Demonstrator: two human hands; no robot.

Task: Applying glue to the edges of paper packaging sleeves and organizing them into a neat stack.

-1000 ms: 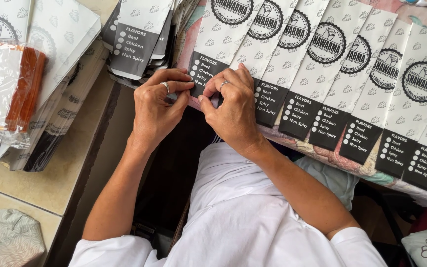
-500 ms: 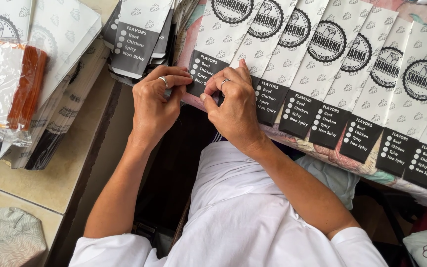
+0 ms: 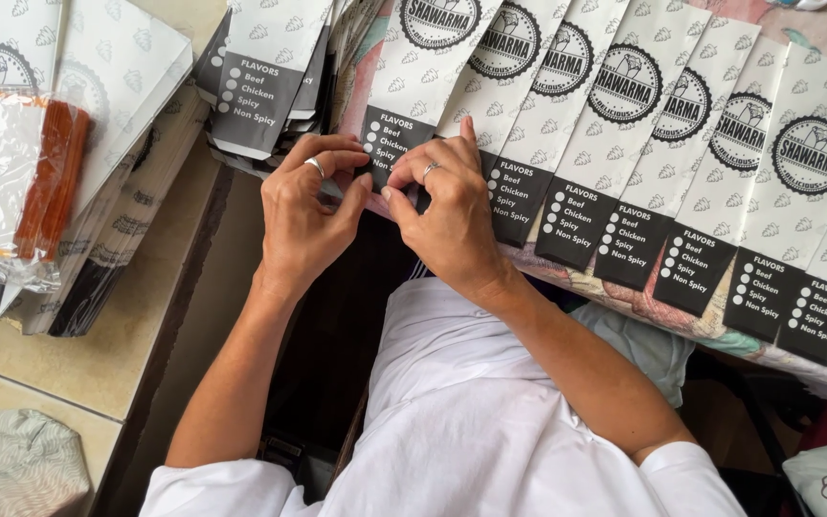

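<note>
Both hands meet at the lower end of the leftmost paper sleeve [image 3: 404, 105] in a fanned row of printed white sleeves that runs from the upper middle of the frame down to the right edge. The left hand [image 3: 303, 225] and the right hand [image 3: 447, 215] pinch at the sleeve's dark bottom panel, fingertips [image 3: 387, 194] pressed together over its lower edge; both sets of fingers are clenched on that edge, grasping the paper. What exactly they do to it is hidden beneath the fingers.

Judging by the layout, the row to the right [image 3: 681, 163] looks already set out, each sleeve overlapping the next with its dark panel exposed, while the one in hand is the piece being worked on. A stack of similar sleeves [image 3: 265, 91] lies just left of the hands at the upper left, and more piles [image 3: 107, 191] sit further left, so plenty seems left to handle.

At the far left a clear plastic bag [image 3: 2, 172] with a reddish-brown strip lies on the piles. The sleeves at right rest on a patterned cloth [image 3: 662, 311]; the piles at left sit on a beige desk [image 3: 98, 354]. The person wears a white shirt [image 3: 490, 431]. A grey-patterned fabric [image 3: 11, 469] shows at lower left.
</note>
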